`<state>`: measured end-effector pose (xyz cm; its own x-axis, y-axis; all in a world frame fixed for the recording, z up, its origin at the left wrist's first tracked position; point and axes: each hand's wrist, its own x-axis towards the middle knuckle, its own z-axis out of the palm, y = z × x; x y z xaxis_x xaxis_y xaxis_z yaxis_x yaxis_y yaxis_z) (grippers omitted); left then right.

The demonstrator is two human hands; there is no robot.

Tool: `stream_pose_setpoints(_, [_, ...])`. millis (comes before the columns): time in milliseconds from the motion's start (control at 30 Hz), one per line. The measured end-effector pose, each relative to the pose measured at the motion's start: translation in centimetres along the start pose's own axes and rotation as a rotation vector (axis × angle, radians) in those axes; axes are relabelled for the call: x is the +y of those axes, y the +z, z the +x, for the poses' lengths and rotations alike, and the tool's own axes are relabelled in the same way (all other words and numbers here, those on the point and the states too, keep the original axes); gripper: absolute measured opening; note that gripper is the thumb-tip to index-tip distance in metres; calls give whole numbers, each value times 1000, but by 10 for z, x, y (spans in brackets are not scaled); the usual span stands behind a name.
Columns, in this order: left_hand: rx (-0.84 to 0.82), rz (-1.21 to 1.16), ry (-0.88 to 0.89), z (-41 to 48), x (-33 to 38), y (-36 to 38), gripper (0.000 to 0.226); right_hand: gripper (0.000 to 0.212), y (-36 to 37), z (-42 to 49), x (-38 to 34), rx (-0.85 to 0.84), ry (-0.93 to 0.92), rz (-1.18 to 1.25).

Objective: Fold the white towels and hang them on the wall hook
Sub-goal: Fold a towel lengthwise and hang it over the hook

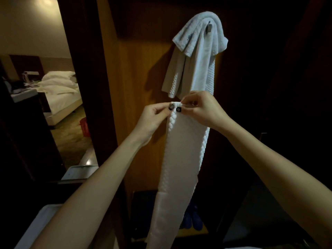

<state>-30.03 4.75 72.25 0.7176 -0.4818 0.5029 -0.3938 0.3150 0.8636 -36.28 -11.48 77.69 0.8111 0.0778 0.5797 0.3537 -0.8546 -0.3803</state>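
You're mid-fold: both hands, left hand point(158, 114) and right hand point(201, 109), pinch the long towel point(181, 159) below the wall hook point(209, 27); next, lift it over that hook.

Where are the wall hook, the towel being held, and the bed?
wall hook point(209, 28): head view, its metal front plate.
held towel point(181, 159): head view, smooth middle of the strip.
bed point(62, 103): head view, its white sheet.
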Motion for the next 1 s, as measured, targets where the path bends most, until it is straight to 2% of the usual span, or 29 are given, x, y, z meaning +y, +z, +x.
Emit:
stream_pose_setpoints(100, [84,79,62,-5,-4,8,29,17,3,4,-2,-7,-19,-12])
stream_pose_setpoints(267, [185,1,66,-9,-9,7,19,28,0,2,6,-46,29,3])
stream_pose_setpoints(433, [272,-16,52,0,-9,-12,17,41,-8,-20,22,-158,132,182])
stream_pose_setpoints(567, [272,280,162,2,-13,-12,10,41,-1,-12,17,7,88,157])
stream_pose_setpoints(733, [345,435,233,10,-7,-18,10,27,6,-7,7,193,70,299])
stream_pose_setpoints(867, [452,369,240,13,-8,-12,14,63,16,-16,5,292,-73,369])
stream_pose_setpoints(1000, [548,261,184,19,-7,-4,17,89,36,-36,17,223,-45,710])
